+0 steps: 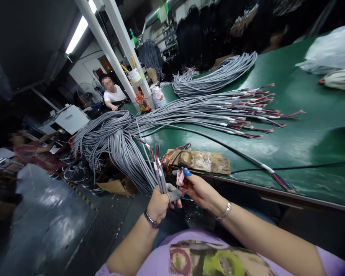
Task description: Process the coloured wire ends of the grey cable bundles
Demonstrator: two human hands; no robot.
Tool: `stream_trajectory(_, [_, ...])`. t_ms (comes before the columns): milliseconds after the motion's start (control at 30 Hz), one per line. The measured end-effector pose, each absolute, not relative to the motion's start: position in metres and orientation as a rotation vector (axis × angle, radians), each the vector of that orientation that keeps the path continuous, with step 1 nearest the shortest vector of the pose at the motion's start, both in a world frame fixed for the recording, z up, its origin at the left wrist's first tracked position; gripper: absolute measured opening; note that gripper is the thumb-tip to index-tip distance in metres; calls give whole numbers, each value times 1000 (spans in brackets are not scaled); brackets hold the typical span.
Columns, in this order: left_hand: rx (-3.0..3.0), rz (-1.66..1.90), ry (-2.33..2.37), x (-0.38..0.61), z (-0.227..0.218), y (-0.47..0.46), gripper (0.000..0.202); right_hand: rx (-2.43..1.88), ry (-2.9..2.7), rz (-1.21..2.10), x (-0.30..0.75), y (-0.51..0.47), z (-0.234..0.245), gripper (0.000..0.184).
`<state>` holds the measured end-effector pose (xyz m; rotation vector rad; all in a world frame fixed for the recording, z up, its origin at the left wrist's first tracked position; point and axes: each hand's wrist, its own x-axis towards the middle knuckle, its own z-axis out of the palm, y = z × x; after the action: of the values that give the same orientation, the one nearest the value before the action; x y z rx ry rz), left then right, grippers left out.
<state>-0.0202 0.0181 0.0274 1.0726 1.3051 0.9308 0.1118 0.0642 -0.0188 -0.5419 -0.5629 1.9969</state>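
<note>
My left hand [158, 202] is closed around a few grey cables [161, 179], their white-banded ends and coloured wires pointing up. A worn grey cover wraps its thumb. Close beside it, my right hand [202, 191] pinches a small pink clip-like tool [179, 177]; blue covers the tip of its thumb. Red wire ends [184, 192] show between the two hands. Behind them, a cardboard-wrapped block [209, 161] with tape and thin wires lies at the table edge. One single grey cable [241, 154] runs right across the table to its bare coloured wires.
Bundled grey cables [117, 134] drape over the left end of the green table [310, 142]. A coiled cable bundle [215, 78] lies farther back. White posts [123, 53], a cup [158, 96] and a plastic bag [333, 48] stand around. Two people are at the left.
</note>
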Motion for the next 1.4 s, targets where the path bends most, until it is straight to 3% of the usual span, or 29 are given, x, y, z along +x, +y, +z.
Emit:
stream_trajectory(933, [1090, 963, 1309, -24, 25, 14, 30, -591, -507, 1887, 106, 63, -15, 38])
stream_trajectory(1400, [1130, 930, 1332, -20, 23, 17, 32, -563, -560, 1992, 110, 58, -13, 43])
